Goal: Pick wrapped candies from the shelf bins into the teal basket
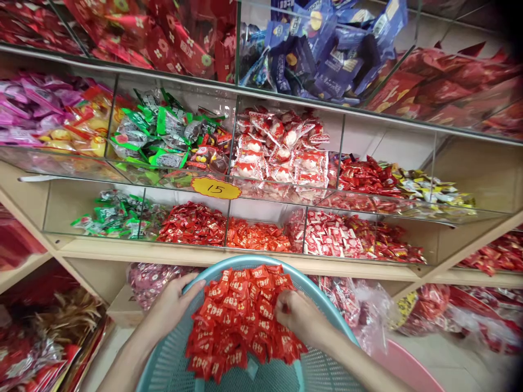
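One teal basket (pixel 171 366): seen in the head view, in front of the shelf unit (pixel 122 249), between the arms.
Red packets (pixel 241 310): heaped within the basket, with some bare base showing on the near side; too many overlap to count.
Left hand (pixel 174 306): at the left part of the rim, thumb and fingers slightly parted; whether they grip it cannot be told.
Right hand (pixel 300 317): over the heap's right side, fingers curled narrow; whether a packet is pinched in them cannot be told.
Handling advice: keep the left hand steadying the rim, and work the right fingers lightly through the heap, so wrappers are not crushed or flicked over the edge.
Shelf tiers: three show, of small wrapped sweets, including one batch of blue packets (pixel 322 49).
Price tag (pixel 216 188): one, yellow, reading 15.
Pink tub (pixel 404 370): one, partly visible beyond the right forearm.
Cardboard box (pixel 126 307): one, beyond the left forearm.
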`<state>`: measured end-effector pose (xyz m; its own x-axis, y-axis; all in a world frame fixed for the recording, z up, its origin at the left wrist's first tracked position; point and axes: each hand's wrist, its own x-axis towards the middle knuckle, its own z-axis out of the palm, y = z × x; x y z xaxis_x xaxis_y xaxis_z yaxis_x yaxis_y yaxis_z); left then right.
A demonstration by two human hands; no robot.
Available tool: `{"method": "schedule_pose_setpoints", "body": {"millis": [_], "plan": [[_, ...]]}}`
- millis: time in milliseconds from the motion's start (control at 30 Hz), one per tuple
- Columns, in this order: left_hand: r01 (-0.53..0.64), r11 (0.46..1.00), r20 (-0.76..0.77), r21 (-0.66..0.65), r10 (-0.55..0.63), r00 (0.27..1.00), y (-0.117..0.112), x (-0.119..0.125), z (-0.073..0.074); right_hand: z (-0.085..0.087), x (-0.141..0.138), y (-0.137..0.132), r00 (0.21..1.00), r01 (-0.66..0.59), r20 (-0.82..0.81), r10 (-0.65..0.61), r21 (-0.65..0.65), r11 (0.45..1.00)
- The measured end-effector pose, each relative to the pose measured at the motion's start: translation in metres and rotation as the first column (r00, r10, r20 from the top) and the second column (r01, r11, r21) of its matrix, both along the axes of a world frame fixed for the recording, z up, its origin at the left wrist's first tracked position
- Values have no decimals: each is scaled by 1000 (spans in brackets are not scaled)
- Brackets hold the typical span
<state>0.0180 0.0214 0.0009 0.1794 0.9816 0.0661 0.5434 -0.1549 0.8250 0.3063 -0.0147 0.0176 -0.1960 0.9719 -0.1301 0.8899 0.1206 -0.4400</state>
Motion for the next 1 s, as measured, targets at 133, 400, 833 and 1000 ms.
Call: {"method": "schedule_pose_setpoints", "body": {"millis": [133,400,833,1000], "plan": [[0,1000,-24,5,0,1000,0,0,1,5,-7,2,999,5,46,-4,-21,1000],[2,1000,-52,14,-1,999,3,-1,-2,6,-13,7,999,-5,52,5,18,1000],[19,1000,-73,19,-17,997,3,-2,-1,-17,-9,6,999,25,16,-28,136,990],[11,1000,-73,8,-10,997,3,0,2,-18,-12,0,998,57,3,-58,135,989]]}}
